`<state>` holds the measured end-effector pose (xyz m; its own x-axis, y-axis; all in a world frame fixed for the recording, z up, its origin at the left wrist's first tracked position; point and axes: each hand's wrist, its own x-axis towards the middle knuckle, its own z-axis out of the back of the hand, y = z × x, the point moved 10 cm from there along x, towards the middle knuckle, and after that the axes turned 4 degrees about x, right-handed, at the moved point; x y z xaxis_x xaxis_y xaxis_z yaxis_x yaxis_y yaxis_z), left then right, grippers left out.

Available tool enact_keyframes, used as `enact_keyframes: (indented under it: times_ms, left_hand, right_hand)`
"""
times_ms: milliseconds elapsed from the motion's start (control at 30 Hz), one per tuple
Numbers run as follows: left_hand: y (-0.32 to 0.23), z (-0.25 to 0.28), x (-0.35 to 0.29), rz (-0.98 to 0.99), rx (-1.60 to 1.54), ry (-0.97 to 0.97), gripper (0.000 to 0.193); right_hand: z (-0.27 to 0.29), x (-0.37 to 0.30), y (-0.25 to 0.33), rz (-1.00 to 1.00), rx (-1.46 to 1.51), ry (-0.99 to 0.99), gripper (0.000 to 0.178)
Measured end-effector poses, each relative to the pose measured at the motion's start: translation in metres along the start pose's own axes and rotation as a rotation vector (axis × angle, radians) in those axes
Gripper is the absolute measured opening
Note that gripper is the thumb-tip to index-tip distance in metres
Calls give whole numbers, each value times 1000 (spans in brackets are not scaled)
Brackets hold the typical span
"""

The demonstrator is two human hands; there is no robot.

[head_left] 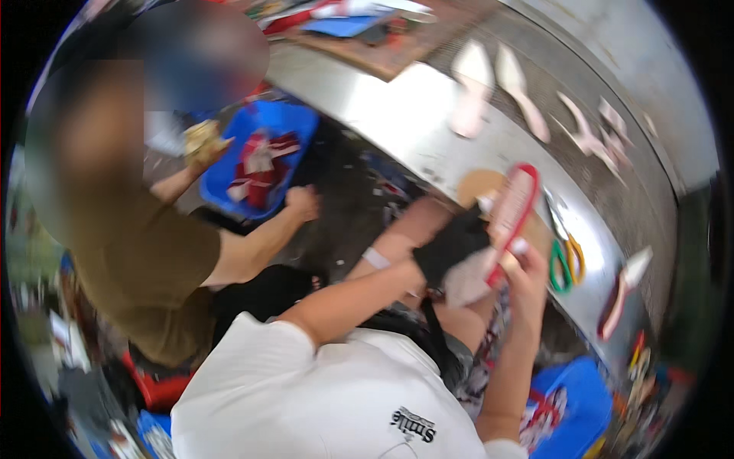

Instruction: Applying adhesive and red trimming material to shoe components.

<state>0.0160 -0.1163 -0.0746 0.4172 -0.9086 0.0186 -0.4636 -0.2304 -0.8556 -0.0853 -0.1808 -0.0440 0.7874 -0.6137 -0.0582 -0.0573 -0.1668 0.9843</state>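
Note:
My left hand [453, 246], in a black glove, grips a long flat shoe sole [511, 210] with a red rim and a pale ribbed face. The sole stands tilted over the edge of a metal conveyor [397, 115]. My right hand [529, 269], bare, holds the sole's lower right side from underneath, thumb on the rim. A pale grey patch [466, 281] shows just under the glove; I cannot tell what it is.
A person in an olive shirt [145, 260] sits at my left, one hand [303, 203] by a blue crate [294, 122] of red and white pieces. Pale soles [474, 80] ride the conveyor. Green and orange scissors [564, 264] and another sole [623, 291] lie right. A second blue crate [585, 390] is lower right.

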Motion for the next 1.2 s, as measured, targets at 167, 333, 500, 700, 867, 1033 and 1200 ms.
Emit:
enact_keyframes:
  times_ms: [167,333,500,700,867,1033,1200]
  left_hand:
    - [-20,-30,-24,130,167,198,73]
    - [-12,-52,-34,158,273,200,74]
    - [0,-68,-46,252,355,489,53]
    - [-6,-57,-44,104,750,478,37]
    - [-40,-77,-50,-412,1062,327,33]
    - [-38,-70,-47,-346,1042,324,38]
    - [-25,-53,-42,-73,721,310,44]
  right_hand:
    - [16,9,32,105,-87,-129,20]
    - [48,16,51,108,-49,-275,24]
    - [73,-13,60,282,-226,-302,20]
    - [82,-35,78,398,-340,-590,59]
    - [30,-38,96,482,-756,-481,96]
    - [60,-10,82,295,-224,-462,83]
    - [24,-21,104,524,-973,-445,111]
